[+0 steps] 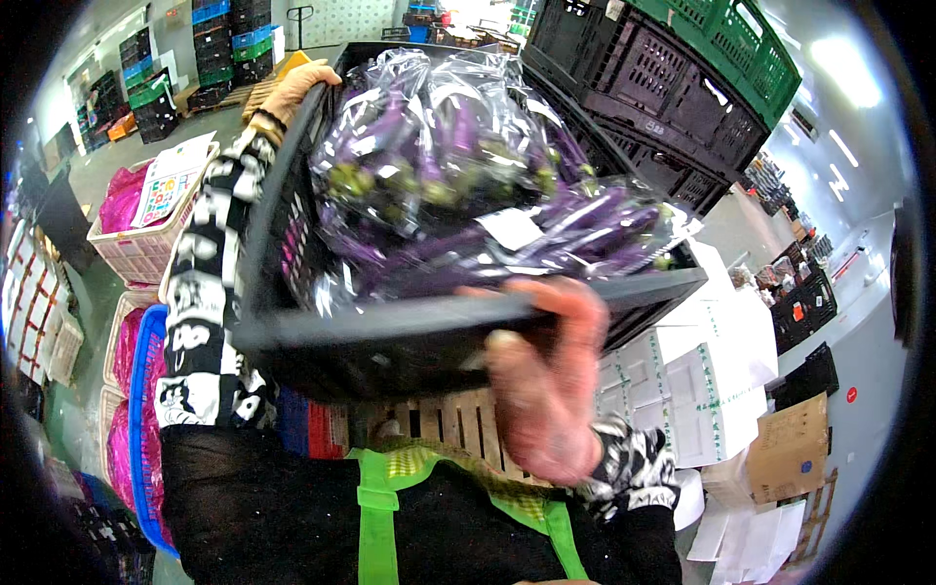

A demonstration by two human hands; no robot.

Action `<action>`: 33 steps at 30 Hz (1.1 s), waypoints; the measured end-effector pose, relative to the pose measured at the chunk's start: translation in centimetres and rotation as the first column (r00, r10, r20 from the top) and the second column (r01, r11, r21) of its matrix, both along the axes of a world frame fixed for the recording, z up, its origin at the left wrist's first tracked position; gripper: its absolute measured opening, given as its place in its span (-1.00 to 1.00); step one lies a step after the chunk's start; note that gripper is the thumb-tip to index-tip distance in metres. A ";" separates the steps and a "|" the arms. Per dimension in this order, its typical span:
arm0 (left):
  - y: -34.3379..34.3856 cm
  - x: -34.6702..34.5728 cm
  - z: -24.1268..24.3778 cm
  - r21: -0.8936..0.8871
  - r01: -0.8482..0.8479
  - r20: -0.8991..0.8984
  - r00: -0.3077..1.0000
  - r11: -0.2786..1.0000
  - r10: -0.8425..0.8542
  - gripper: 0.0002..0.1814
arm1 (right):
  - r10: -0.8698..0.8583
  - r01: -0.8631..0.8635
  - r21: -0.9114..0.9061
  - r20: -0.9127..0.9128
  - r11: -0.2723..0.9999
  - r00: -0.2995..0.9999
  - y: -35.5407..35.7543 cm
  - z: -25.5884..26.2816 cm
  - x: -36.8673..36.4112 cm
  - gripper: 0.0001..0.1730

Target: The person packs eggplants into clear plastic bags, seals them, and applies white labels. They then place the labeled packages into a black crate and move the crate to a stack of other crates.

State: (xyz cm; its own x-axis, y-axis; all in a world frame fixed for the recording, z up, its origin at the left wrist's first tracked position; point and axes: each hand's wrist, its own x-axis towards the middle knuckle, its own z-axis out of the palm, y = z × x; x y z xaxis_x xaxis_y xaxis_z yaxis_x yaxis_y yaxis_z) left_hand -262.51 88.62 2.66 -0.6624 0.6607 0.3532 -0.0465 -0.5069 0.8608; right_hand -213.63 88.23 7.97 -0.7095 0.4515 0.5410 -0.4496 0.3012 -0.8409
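Observation:
A black plastic crate (431,322), tilted, is held up in front of my body. Clear plastic bags of purple eggplants (453,161) fill it, and one bag at the near side bears a white label (510,229). My left hand (301,88) grips the rim at the crate's far left corner. My right hand (548,373), blurred, grips the near rim from outside, with its fingers over the edge. The crate's underside is hidden.
Stacked black crates (658,80) with a green crate (738,44) on top stand at the right. White boxes (687,387) lie below them. Bins with pink bags (126,201) and a blue basket (150,439) line my left. A wooden pallet (457,428) lies below.

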 end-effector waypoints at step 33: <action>-7.6 -8.7 0.9 0.154 0.127 0.349 0.921 0.980 -0.175 -0.83 | -0.394 -0.041 0.490 0.744 0.871 0.539 28.1 14.7 -34.0 -0.79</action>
State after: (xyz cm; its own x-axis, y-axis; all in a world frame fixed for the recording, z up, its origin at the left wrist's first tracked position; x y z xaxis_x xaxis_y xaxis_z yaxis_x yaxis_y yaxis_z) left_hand -271.23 81.01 3.61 -0.6559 0.7286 0.1974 -0.4247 -0.5724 0.7014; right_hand -247.63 116.37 22.67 -0.8561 0.5132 -0.0614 0.4526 0.6871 -0.5684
